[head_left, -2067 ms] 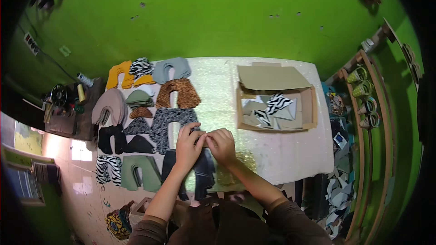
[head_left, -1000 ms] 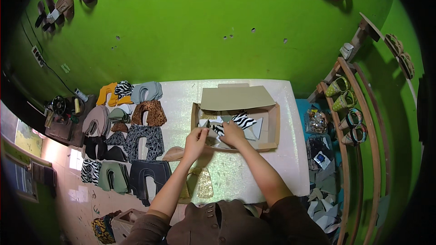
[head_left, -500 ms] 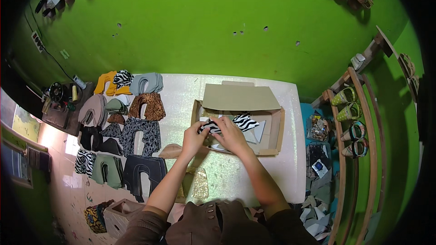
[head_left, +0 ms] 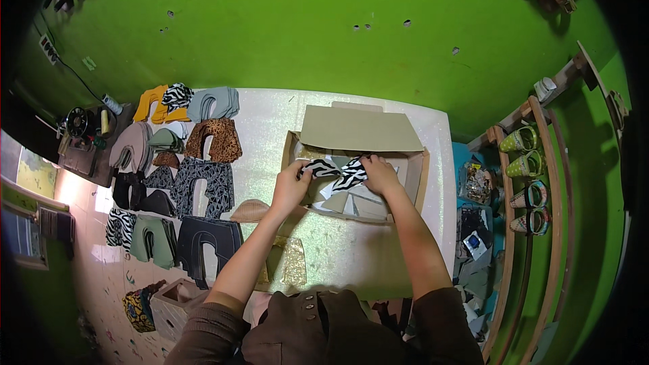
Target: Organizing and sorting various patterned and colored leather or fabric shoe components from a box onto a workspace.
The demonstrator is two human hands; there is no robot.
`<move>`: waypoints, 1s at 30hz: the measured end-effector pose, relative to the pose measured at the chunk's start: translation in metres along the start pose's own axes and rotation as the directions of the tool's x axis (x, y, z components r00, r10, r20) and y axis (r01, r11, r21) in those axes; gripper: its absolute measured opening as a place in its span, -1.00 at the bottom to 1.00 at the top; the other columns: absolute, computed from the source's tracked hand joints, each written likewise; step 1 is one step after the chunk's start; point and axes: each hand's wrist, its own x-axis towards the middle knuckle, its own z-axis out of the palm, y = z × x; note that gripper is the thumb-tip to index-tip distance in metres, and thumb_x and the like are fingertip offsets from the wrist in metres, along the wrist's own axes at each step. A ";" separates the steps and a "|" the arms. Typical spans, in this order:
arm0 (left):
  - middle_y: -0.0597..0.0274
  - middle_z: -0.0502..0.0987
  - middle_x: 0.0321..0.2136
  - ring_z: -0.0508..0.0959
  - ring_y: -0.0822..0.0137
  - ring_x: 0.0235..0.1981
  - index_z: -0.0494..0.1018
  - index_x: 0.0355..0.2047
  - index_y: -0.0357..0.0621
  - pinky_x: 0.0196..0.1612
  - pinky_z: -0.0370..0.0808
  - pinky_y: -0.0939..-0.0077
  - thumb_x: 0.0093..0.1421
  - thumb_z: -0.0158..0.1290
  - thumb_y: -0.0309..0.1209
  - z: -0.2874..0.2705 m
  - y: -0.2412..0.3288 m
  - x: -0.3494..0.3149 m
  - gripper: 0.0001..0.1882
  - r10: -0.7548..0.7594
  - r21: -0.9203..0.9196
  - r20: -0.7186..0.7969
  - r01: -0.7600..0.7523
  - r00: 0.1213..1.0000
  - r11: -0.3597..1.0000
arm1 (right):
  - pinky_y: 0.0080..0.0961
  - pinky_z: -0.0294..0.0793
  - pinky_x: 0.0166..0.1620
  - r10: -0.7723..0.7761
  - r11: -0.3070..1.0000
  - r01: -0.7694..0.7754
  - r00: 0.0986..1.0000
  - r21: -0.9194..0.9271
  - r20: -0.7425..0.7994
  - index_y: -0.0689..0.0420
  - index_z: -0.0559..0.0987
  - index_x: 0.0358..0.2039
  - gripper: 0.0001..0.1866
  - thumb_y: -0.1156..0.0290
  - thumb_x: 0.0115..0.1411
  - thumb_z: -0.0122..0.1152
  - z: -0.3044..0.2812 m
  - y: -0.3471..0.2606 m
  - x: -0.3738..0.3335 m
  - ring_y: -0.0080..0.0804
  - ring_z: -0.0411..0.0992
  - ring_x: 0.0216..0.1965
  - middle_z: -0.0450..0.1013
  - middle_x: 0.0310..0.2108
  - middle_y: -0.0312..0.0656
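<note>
My left hand (head_left: 291, 186) pinches a zebra-striped cut piece (head_left: 320, 167) above the left side of an opened cardboard box (head_left: 420, 179). Over the middle of the same box, my right hand (head_left: 380, 174) has its fingers closed on a second zebra-striped piece (head_left: 352, 176). The two striped pieces meet or overlap between my hands; I cannot tell whether they are joined. Beneath them in the box lie several white and grey pointed scraps (head_left: 343, 201). The box's flap (head_left: 362, 128) stands raised at the far side.
Stacks of cut shoe-upper pieces in grey (head_left: 215, 103), leopard print (head_left: 215, 140) and black (head_left: 203, 235) cover the table's left. Gold glitter pieces (head_left: 293, 260) lie near me. Right of the table are scrap bins (head_left: 474, 243) and a wooden rack (head_left: 556, 230) with sandals (head_left: 524, 152).
My right hand has moved right and taken hold of the striped piece that lay in the box. My left hand still holds the other piece. The view has shifted slightly.
</note>
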 end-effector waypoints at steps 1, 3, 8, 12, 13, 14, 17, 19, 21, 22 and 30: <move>0.04 0.53 -0.52 0.54 0.34 -0.49 0.42 -0.25 -0.31 -0.38 0.43 0.54 0.13 -0.05 -0.44 0.001 -0.001 -0.001 -0.78 0.002 -0.025 0.008 -0.002 1.000 1.000 | -0.30 0.35 -0.10 0.020 1.000 -0.020 1.000 0.000 0.004 0.11 0.40 -0.14 -0.53 0.46 -0.16 0.22 0.002 0.002 0.000 -0.14 0.32 -0.11 0.32 -0.18 -0.07; 0.05 0.53 -0.53 0.54 0.35 -0.48 0.42 -0.25 -0.32 -0.38 0.43 0.54 0.13 -0.05 -0.44 0.003 -0.002 -0.001 -0.78 -0.001 -0.051 0.019 0.002 1.000 0.999 | -0.31 0.36 -0.11 0.007 0.991 -0.012 0.999 0.133 0.038 0.11 0.44 -0.20 -0.61 0.50 -0.15 0.15 0.000 0.014 0.000 -0.13 0.34 -0.13 0.34 -0.18 -0.06; 0.15 0.52 -0.46 0.53 0.45 -0.43 0.38 -0.20 -0.39 -0.36 0.44 0.65 0.18 -0.11 -0.49 0.003 -0.009 -0.001 -0.77 -0.077 -0.278 0.144 0.115 0.987 0.954 | -0.42 0.36 -0.26 0.032 0.908 -0.049 0.998 0.416 0.048 0.19 0.50 -0.38 -0.84 0.49 -0.05 0.13 -0.028 0.019 -0.012 -0.18 0.40 -0.34 0.41 -0.37 -0.08; 0.15 0.49 -0.32 0.51 0.45 -0.34 0.33 -0.17 -0.41 -0.25 0.46 0.70 0.22 -0.22 -0.52 0.001 -0.001 -0.003 -0.77 -0.181 -0.414 0.276 0.287 0.944 0.864 | -0.43 0.35 -0.30 0.083 0.856 0.045 0.971 0.515 -0.223 0.17 0.50 -0.36 -0.87 0.47 0.05 0.05 -0.055 -0.003 -0.034 -0.21 0.39 -0.38 0.41 -0.37 -0.11; 0.13 0.48 -0.32 0.52 0.45 -0.34 0.33 -0.15 -0.42 -0.25 0.47 0.71 0.22 -0.23 -0.53 0.001 0.001 -0.004 -0.75 -0.197 -0.448 0.277 0.308 0.940 0.840 | -0.41 0.36 -0.30 0.110 0.791 0.082 0.956 0.607 -0.273 0.15 0.51 -0.36 -0.86 0.45 0.09 0.01 -0.060 -0.010 -0.039 -0.18 0.40 -0.37 0.41 -0.36 -0.12; 0.12 0.47 -0.33 0.52 0.45 -0.34 0.32 -0.12 -0.43 -0.25 0.47 0.72 0.22 -0.24 -0.54 0.002 0.003 -0.004 -0.73 -0.212 -0.480 0.279 0.327 0.937 0.814 | -0.41 0.36 -0.30 0.111 0.791 0.081 0.956 0.607 -0.273 0.15 0.51 -0.36 -0.86 0.45 0.09 0.01 -0.062 -0.015 -0.042 -0.18 0.40 -0.37 0.41 -0.36 -0.12; 0.10 0.47 -0.31 0.52 0.43 -0.31 0.32 -0.11 -0.43 -0.23 0.47 0.73 0.22 -0.25 -0.53 0.001 0.010 -0.006 -0.72 -0.215 -0.479 0.282 0.331 0.935 0.813 | -0.47 0.35 -0.35 0.141 0.707 0.177 0.914 0.685 -0.382 0.16 0.51 -0.35 -0.87 0.44 0.11 0.02 -0.066 -0.031 -0.049 -0.22 0.39 -0.39 0.41 -0.39 -0.13; 0.11 0.47 -0.31 0.52 0.43 -0.31 0.32 -0.12 -0.43 -0.23 0.47 0.73 0.23 -0.25 -0.53 0.001 0.013 -0.008 -0.72 -0.217 -0.479 0.277 0.330 0.936 0.813 | -0.51 0.34 -0.36 0.127 0.692 0.206 0.909 0.692 -0.397 0.16 0.51 -0.34 -0.87 0.45 0.11 0.04 -0.066 -0.039 -0.052 -0.24 0.40 -0.40 0.40 -0.39 -0.14; 0.11 0.47 -0.31 0.52 0.42 -0.31 0.33 -0.12 -0.43 -0.23 0.46 0.74 0.23 -0.25 -0.53 0.000 0.011 -0.008 -0.72 -0.219 -0.480 0.271 0.329 0.937 0.813 | -0.50 0.34 -0.37 0.128 0.701 0.247 0.880 0.669 -0.458 0.16 0.51 -0.34 -0.87 0.46 0.10 0.05 -0.062 -0.045 -0.052 -0.26 0.40 -0.41 0.40 -0.41 -0.14; 0.12 0.47 -0.30 0.52 0.43 -0.31 0.32 -0.11 -0.41 -0.23 0.46 0.73 0.23 -0.25 -0.52 -0.002 0.008 -0.008 -0.72 -0.202 -0.452 0.266 0.307 0.942 0.838 | -0.49 0.34 -0.38 0.132 0.813 0.236 0.816 0.532 -0.563 0.16 0.51 -0.33 -0.87 0.46 0.10 0.05 -0.061 -0.048 -0.053 -0.27 0.39 -0.43 0.39 -0.42 -0.14; 0.16 0.47 -0.29 0.50 0.47 -0.31 0.33 -0.10 -0.37 -0.24 0.46 0.73 0.24 -0.22 -0.48 -0.003 0.011 -0.012 -0.72 -0.277 -0.484 0.297 0.394 0.914 0.781 | -0.57 0.34 -0.38 0.117 0.619 0.319 0.866 0.717 -0.486 0.21 0.51 -0.32 -0.87 0.50 0.11 0.04 -0.040 -0.073 -0.047 -0.40 0.39 -0.45 0.39 -0.46 -0.16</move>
